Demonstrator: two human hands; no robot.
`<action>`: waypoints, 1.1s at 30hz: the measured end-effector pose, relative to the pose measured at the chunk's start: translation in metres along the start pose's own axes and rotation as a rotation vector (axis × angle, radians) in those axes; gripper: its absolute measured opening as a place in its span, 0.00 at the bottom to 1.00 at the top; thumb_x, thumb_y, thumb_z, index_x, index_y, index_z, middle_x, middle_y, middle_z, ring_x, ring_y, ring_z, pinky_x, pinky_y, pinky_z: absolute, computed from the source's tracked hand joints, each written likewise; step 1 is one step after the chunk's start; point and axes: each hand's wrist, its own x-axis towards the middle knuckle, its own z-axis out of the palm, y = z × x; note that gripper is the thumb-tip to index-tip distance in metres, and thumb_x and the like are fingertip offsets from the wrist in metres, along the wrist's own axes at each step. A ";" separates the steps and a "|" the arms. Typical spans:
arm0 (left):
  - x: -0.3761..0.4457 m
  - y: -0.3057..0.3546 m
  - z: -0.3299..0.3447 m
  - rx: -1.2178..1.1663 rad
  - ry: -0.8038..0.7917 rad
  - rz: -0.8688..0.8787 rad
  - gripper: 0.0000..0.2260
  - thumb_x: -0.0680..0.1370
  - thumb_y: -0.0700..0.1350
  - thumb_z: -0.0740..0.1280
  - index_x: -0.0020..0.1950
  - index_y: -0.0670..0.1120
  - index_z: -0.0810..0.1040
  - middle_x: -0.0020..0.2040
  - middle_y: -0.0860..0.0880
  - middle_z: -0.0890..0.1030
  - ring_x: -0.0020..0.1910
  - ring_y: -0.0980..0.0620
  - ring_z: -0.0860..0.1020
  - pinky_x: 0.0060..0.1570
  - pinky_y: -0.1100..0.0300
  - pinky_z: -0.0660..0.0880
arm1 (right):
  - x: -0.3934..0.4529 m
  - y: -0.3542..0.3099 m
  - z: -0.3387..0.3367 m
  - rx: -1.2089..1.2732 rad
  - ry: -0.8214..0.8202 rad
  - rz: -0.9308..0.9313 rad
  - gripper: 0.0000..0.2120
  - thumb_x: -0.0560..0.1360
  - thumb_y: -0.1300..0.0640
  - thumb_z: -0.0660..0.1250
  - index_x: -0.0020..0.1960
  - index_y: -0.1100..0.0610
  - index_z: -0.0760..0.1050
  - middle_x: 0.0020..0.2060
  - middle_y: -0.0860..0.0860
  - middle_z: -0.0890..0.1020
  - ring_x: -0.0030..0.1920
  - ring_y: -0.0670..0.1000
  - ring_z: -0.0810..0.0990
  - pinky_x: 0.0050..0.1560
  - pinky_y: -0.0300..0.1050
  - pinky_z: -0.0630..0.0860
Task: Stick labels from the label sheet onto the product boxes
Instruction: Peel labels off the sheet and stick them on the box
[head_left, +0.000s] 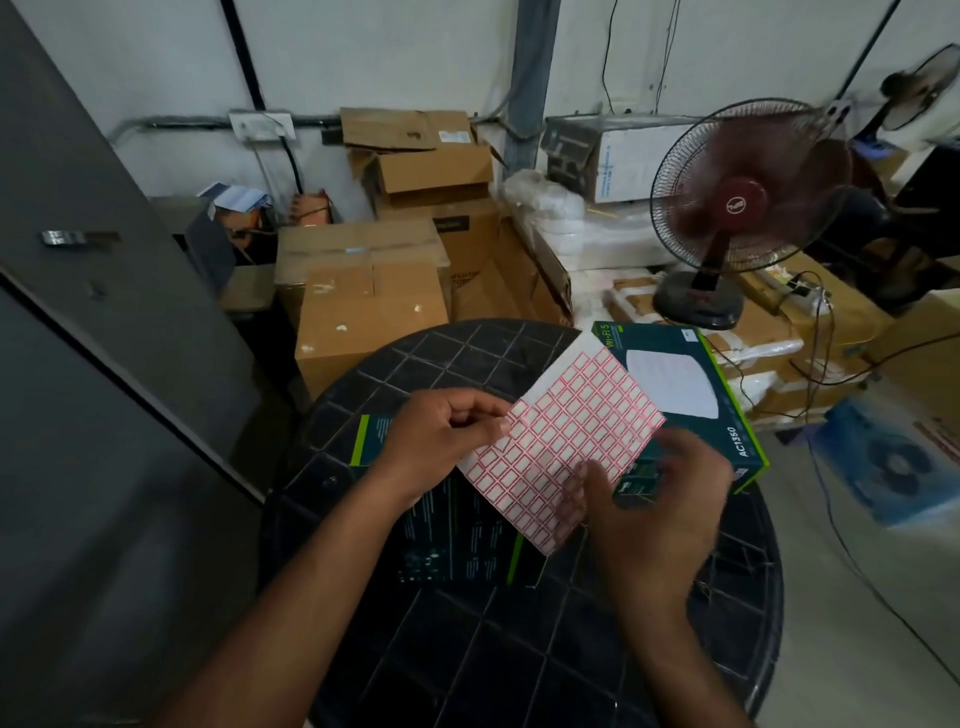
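Observation:
A white label sheet (571, 426) with rows of red-bordered labels hangs above a round black table (467, 649). My left hand (441, 441) pinches the sheet's left edge near a label at its corner. My right hand (649, 514) holds the sheet's lower right edge, fingers curled under it. Two dark green product boxes lie on the table. One box (457, 540) lies flat under the sheet, its printed back up. The other box (691, 395), marked AC1350, lies at the right, partly behind the sheet.
Brown cardboard boxes (363, 306) are stacked behind the table. A red fan (743, 208) spins at the back right, with cables trailing over the floor. A grey door (104, 312) stands at the left. A blue object (893, 462) lies on the floor at the right.

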 end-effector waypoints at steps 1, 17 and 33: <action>-0.001 0.001 0.001 0.014 -0.007 0.009 0.07 0.76 0.39 0.73 0.51 0.49 0.86 0.45 0.53 0.87 0.46 0.56 0.85 0.46 0.63 0.81 | 0.006 -0.004 0.000 -0.036 -0.065 -0.132 0.22 0.67 0.56 0.80 0.58 0.56 0.76 0.50 0.51 0.77 0.50 0.46 0.71 0.44 0.37 0.70; -0.004 0.003 -0.005 -0.008 -0.082 0.054 0.09 0.77 0.37 0.71 0.48 0.51 0.86 0.46 0.53 0.87 0.48 0.55 0.85 0.47 0.63 0.80 | 0.033 -0.025 0.027 0.105 -0.524 -0.139 0.12 0.71 0.50 0.78 0.53 0.51 0.85 0.46 0.45 0.85 0.43 0.41 0.81 0.43 0.38 0.79; -0.005 0.000 -0.007 -0.010 -0.112 0.050 0.07 0.76 0.39 0.72 0.52 0.48 0.86 0.47 0.52 0.87 0.48 0.54 0.86 0.47 0.61 0.81 | 0.031 -0.023 0.023 0.042 -0.450 -0.366 0.06 0.74 0.55 0.76 0.50 0.56 0.87 0.43 0.49 0.86 0.38 0.43 0.83 0.40 0.36 0.82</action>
